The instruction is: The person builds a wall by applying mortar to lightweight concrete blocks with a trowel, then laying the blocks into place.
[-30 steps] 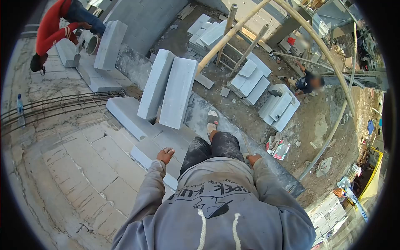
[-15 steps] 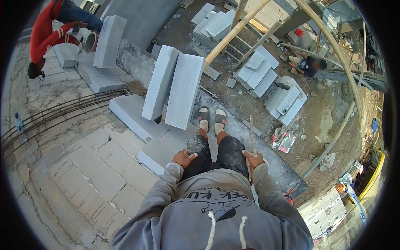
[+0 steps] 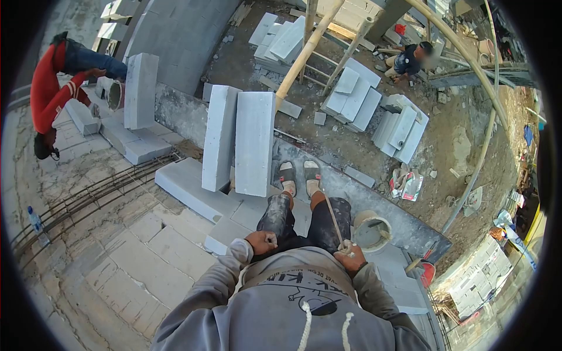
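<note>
My left hand [image 3: 261, 241] is curled closed against the dark shorts [image 3: 274, 222] at my left thigh; whatever it grips, if anything, is hidden. In my closed right hand [image 3: 350, 256] is a thin stick [image 3: 334, 219], slanting up across my right thigh. Beside my right leg stands a bucket [image 3: 384, 225] with grey, wet-looking material in it. Two pale blocks [image 3: 254, 143] [image 3: 219, 140] stand on end ahead of my left leg. My sandalled feet [image 3: 289, 176] are on the block wall, close to its edge.
A co-worker in red [image 3: 50, 93] bends over blocks at the far left, near a rebar cage [image 3: 88, 202] and water bottle [image 3: 36, 221]. Below sit block stacks [image 3: 354, 96] and another person [image 3: 410, 61]. Bamboo poles [image 3: 310, 47] rise ahead. A red bucket [image 3: 428, 273] is at right.
My view has shifted and the bucket beside my right leg now shows. The right hand has moved inward, tilting the stick leftward. My left hand stays by the thigh.
</note>
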{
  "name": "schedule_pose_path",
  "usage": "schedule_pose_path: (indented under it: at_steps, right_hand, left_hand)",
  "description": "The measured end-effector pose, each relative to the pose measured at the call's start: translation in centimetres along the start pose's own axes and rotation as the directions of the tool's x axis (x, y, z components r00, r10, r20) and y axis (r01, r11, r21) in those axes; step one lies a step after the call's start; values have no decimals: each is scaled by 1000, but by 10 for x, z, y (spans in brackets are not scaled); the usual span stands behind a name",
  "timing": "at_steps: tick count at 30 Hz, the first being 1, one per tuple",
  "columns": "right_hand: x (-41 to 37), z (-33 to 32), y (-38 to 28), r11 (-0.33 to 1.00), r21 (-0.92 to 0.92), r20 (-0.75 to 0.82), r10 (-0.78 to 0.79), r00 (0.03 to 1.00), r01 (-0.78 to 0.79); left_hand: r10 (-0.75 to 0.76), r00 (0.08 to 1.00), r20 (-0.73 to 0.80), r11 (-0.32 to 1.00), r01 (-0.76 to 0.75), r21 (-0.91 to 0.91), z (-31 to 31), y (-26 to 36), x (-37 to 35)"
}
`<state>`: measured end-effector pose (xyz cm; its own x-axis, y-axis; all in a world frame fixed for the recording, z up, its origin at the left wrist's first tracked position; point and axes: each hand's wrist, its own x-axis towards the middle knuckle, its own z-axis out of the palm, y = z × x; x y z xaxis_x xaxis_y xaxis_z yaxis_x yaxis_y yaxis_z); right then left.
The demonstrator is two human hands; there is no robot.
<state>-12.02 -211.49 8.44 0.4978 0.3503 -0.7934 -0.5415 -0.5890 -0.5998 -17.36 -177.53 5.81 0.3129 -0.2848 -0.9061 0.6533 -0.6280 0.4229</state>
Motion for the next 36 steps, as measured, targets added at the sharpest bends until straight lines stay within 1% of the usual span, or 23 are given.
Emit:
schedule_pose_path:
  at_steps: [1,3,5,6,7,8,9,10,11,12,13,16,18,19,20,21,22,25,29,31,33,34,36]
  right_hand:
    - [-8,1,-12,1000,12,-22,8,1000,-8]
    - [-32,2,-47,922,217,99,305,947,-320]
    - [-45,14,-54,886,278,94,359,928,-371]
    - [-43,22,-53,885,273,60,376,925,-377]
    - [-41,31,-50,882,273,28,393,919,-385]
    - [-36,39,-44,864,304,13,417,909,-401]
    - [-26,46,-38,864,362,-88,405,910,-349]
    - [-14,50,-29,862,416,-200,398,895,-290]
    - [-4,55,-18,821,534,-306,410,859,-202]
    - [8,56,-7,786,602,-393,444,805,-140]
    - [19,53,9,804,577,-473,470,746,-141]
    - [70,42,89,909,395,-721,396,568,-131]
    - [109,38,150,930,309,-757,368,540,-201]
    - [132,34,180,940,211,-784,327,528,-269]
    - [154,32,209,940,226,-789,331,518,-257]
    - [177,34,240,897,233,-760,408,506,-375]
    - [200,38,274,840,236,-725,487,487,-488]
    - [262,62,375,755,324,-680,605,415,-570]
    - [315,86,454,706,430,-704,652,281,-562]
    - [332,107,498,726,457,-724,639,260,-514]
    - [349,129,545,746,485,-808,581,91,-457]
    - [352,130,548,745,493,-805,587,89,-450]
    - [349,133,545,625,673,-616,770,168,-397]
  left_hand:
    - [81,984,159,997,-80,-11,-6,-3,0]
    - [69,963,259,997,-77,23,-25,4,1]
    - [-98,928,360,971,169,-172,-48,14,13]
    - [-92,962,256,972,143,-189,-63,16,22]
    - [298,946,-124,952,-285,113,-63,-44,66]
    - [372,851,-371,928,-338,155,-99,-17,68]
    - [316,757,-572,916,-401,-26,-137,29,61]
    - [305,548,-779,831,-553,-64,-172,52,64]
    - [218,327,-920,720,-690,-75,-202,69,66]
    - [148,135,-980,709,-705,10,-222,94,63]
    - [181,71,-981,732,-676,86,-247,87,71]
    - [358,63,-932,767,-588,255,-257,81,110]
    - [486,550,-679,874,-324,363,-257,38,166]
    - [437,632,-640,899,-284,334,-248,11,199]
    - [342,699,-628,926,-136,353,-241,-14,226]
    - [311,726,-614,889,6,457,-246,-62,267]
    - [261,696,-669,879,116,463,-236,-79,289]
    - [101,484,-869,879,366,306,-221,-171,359]
    - [29,240,-970,846,511,152,-182,-226,395]
    - [40,188,-981,845,517,134,-168,-234,400]
    - [43,157,-987,845,521,120,-158,-241,403]
    - [49,147,-988,846,520,119,-156,-239,407]
    - [66,147,-987,848,513,133,-159,-234,415]
